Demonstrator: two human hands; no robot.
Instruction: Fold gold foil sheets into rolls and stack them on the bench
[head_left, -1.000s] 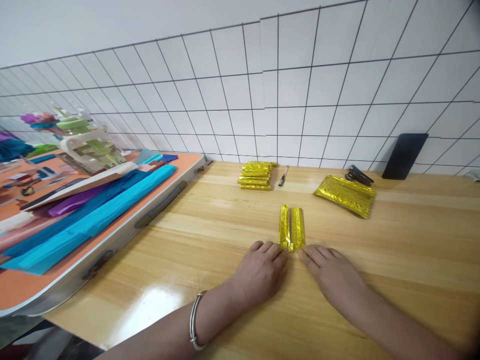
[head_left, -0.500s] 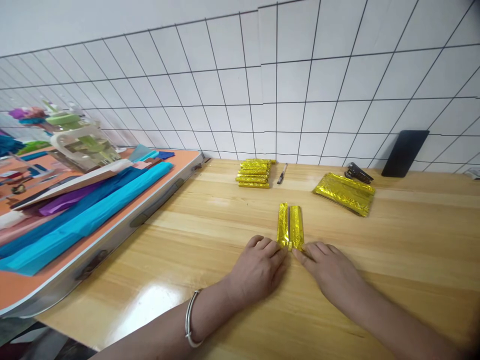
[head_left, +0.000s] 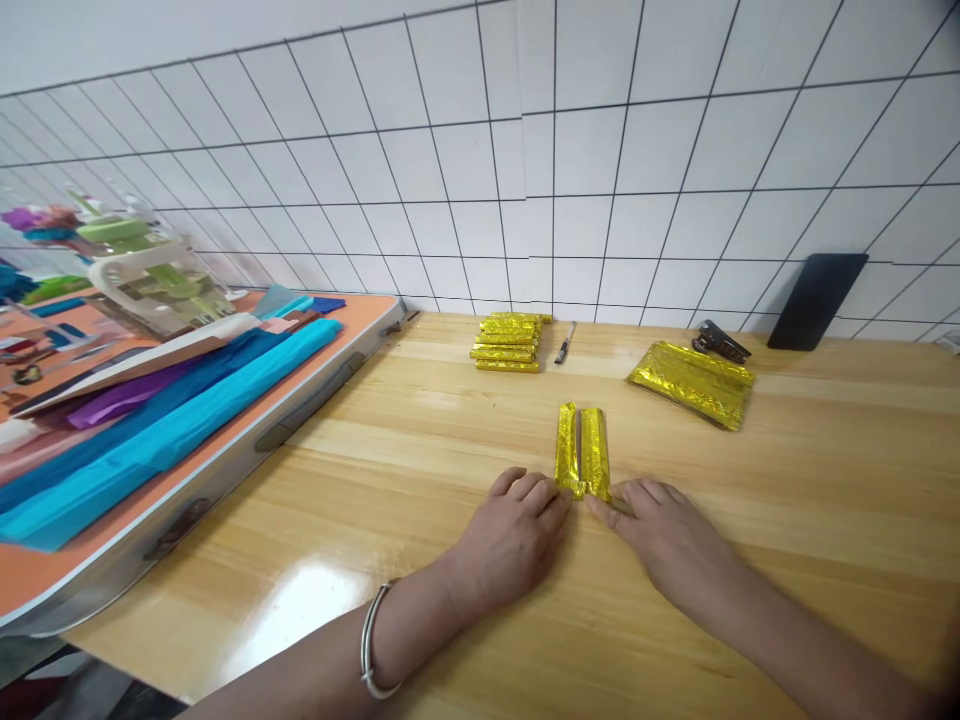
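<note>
A gold foil piece [head_left: 595,448] lies on the wooden table, its two long sides folded inward with a narrow dark gap between them. At its near edge a short strip is turned up. My left hand [head_left: 525,525], a silver bangle on its wrist, has its fingers closed at the near left corner. The fingers of my right hand [head_left: 664,535] are pressed together on the near right corner. Behind the piece lies a stack of narrow gold foil rolls [head_left: 507,342], with a pen [head_left: 565,343] beside it.
Flat gold foil sheets [head_left: 694,382] and a black stapler [head_left: 721,341] lie at the back right of the table [head_left: 420,440]. A black phone [head_left: 817,302] leans on the tiled wall. An orange board [head_left: 37,580] at left bears coloured paper [head_left: 202,415] and a clear container [head_left: 161,285].
The view has shifted slightly. Both hands remain at the near edge of the foil, where the turned-up strip shows a little differently between the fingertips.
</note>
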